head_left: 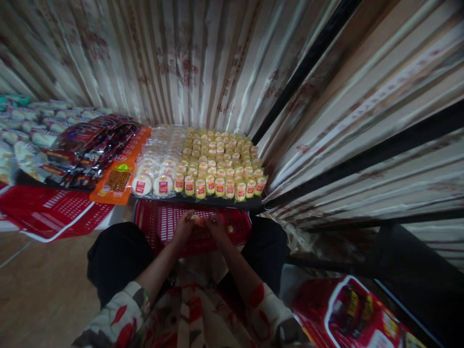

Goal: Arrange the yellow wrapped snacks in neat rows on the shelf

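Over a red plastic basket between my knees, my left hand and my right hand face each other. Their fingers are closed on a small wrapped snack cake, one hand at each end. The picture is dim there, so its label cannot be read. Just beyond the basket, rows of small yellow wrapped cakes stand upright on a black shelf. Inside the basket, near my right hand, lies another small yellowish packet.
Round white wrapped cakes, an orange snack packet and dark red packets fill the shelf leftward. Another red basket stands at left. A basket of packets sits at lower right. Black metal bars and curtains enclose the shelf.
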The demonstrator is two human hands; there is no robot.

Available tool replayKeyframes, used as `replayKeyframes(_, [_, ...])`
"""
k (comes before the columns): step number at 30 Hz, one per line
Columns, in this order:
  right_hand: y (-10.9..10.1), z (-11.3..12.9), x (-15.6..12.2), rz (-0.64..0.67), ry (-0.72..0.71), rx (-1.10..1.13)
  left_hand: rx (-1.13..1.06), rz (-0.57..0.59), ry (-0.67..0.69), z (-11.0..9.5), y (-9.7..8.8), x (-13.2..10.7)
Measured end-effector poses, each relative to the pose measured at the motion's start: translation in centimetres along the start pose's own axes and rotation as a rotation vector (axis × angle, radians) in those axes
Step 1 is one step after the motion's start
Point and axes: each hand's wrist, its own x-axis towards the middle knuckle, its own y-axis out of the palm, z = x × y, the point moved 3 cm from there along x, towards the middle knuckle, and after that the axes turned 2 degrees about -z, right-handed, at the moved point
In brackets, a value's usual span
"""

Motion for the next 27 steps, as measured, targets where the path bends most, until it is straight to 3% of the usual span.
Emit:
replayKeyframes(3, [-0.5,0.7,-0.5,-0.057,-0.015,-0.064,0.139,-0.022,0.069,-0.6,-0.3,-0.3])
replayKeyframes(6, [-1.1,1.9,-1.4,-0.069,-0.123,-0.160,0.289,-0.020,0.191,-1.1,-0.2,-0.5])
replayKeyframes(10, [-1.4,3.2,-2.7,0.008,-0.304,-0.275,0.462,0.025,0.346,-2.1,0.4,-0.9])
replayKeyframes(16, [-1.9,4.6,-4.2,0.060,-0.383,-0.394,0.669,0.071,0.462,-4.1,1.7,-2.4])
replayKeyframes(21, [-2.8,5.9,-5.0,-0.017,-0.427,-0.432,0.670,0.068,0.530,-5.4,2.7,-3.3])
replayKeyframes(27, [-4.3,6.5,-5.1,-0.218,-0.474,-0.461,0.639,0.061,0.608,-6.3,4.2,-3.6])
